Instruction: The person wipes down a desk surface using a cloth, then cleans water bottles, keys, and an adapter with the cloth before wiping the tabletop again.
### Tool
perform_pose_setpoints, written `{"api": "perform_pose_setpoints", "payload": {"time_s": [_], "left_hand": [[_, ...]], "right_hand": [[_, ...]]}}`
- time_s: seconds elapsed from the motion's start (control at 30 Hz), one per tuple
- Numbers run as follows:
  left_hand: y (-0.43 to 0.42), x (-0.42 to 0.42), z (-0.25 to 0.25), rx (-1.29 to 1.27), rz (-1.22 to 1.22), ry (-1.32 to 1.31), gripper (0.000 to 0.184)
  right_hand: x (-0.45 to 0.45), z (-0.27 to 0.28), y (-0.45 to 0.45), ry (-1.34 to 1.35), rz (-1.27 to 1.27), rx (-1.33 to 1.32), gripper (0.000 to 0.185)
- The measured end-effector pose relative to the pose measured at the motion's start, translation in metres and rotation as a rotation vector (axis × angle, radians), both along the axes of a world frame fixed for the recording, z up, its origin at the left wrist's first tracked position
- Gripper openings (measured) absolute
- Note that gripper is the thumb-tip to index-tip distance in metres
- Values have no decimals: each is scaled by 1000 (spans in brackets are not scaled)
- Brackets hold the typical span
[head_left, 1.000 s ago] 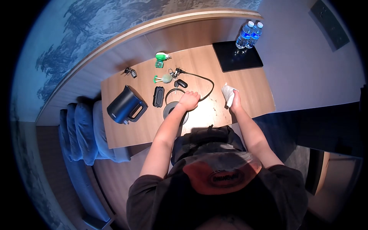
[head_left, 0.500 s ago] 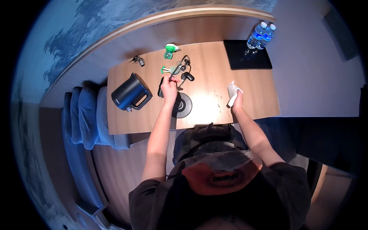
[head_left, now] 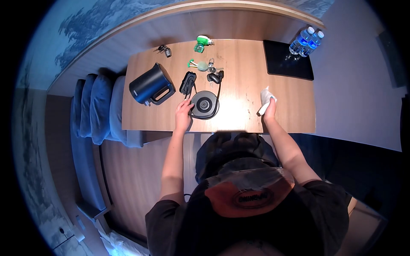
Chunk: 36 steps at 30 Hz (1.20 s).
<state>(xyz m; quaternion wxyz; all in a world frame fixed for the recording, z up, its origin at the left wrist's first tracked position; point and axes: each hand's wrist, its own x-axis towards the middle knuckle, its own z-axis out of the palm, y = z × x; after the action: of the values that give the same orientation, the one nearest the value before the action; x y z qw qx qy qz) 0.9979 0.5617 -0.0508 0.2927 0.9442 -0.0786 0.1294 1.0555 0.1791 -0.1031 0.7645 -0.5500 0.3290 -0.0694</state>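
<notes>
Right now I have the left hand (head_left: pixel 183 112) at the near left rim of a flat, round, dark-grey kettle base (head_left: pixel 204 105), fingers bent; from my end I cannot tell whether they grip the rim or only rest against it. The base lies near the front edge of the light wood-grain table (head_left: pixel 294 117), with a thin black power cord (head_left: pixel 219 90) curving around its right side. My right hand (head_left: pixel 270 112), well apart to the right, is closed around a crumpled white cloth (head_left: pixel 265 100) above the table.

Left of the base I see a dark blue-black kettle (head_left: pixel 150 84) with its loop handle toward the right. Between kettle and base, just beyond the left fingers, sits an oblong black case (head_left: pixel 188 82). Farther back are a green-and-white plastic plug-in device (head_left: pixel 201 45) and a pale-green fluffy ball (head_left: pixel 203 66). Two clear water bottles with blue labels (head_left: pixel 301 41) stand on a black rectangular tray (head_left: pixel 284 63) at the far right.
</notes>
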Motion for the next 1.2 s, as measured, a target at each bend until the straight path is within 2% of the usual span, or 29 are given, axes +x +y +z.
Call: {"api": "perform_pose_setpoints", "payload": {"time_s": [0.07, 0.1, 0.2, 0.3, 0.4, 0.43, 0.53, 0.57, 0.67, 0.77, 0.83, 0.97, 1.1, 1.2], "left_hand": [[-5, -10, -3, 76, 34, 85, 53], [-4, -13, -1, 140, -1, 178, 64], [-6, -19, 1, 149, -40, 235, 66], [-10, -15, 7, 262, -113, 344, 74], [-39, -10, 41, 301, -5, 654, 97], [-45, -2, 44, 421, -35, 773, 125], [-76, 0, 54, 446, 19, 716, 126], [-84, 0, 37, 455, 21, 662, 129], [-114, 1, 28, 420, 107, 633, 123], [-121, 1, 10, 440, 209, 471, 108], [-124, 2, 12, 519, 254, 412, 94], [-105, 0, 7, 502, 259, 277, 81], [-94, 1, 9, 530, 265, 306, 81], [-82, 5, 2, 551, 306, 238, 80]], "right_hand": [[-1, 2, 0, -1, 6, -4, 54], [0, 2, 0, -3, 11, -4, 54], [0, 2, -1, 5, 18, 3, 54], [0, 7, -1, 16, 33, -3, 54], [-1, 6, -3, 9, 60, -6, 55], [0, 4, -4, 3, 69, -6, 55], [1, 1, -6, -43, 15, 119, 56], [0, 2, -8, -52, 29, 138, 56], [1, 10, -11, -80, 47, 204, 56], [2, 16, -17, -117, 28, 291, 55], [-1, 45, -18, -149, 40, 356, 54], [-5, 48, -36, -239, 9, 400, 51], [-20, 56, -45, -267, -138, 304, 51], [-37, 57, -53, -197, -177, 102, 52]]}}
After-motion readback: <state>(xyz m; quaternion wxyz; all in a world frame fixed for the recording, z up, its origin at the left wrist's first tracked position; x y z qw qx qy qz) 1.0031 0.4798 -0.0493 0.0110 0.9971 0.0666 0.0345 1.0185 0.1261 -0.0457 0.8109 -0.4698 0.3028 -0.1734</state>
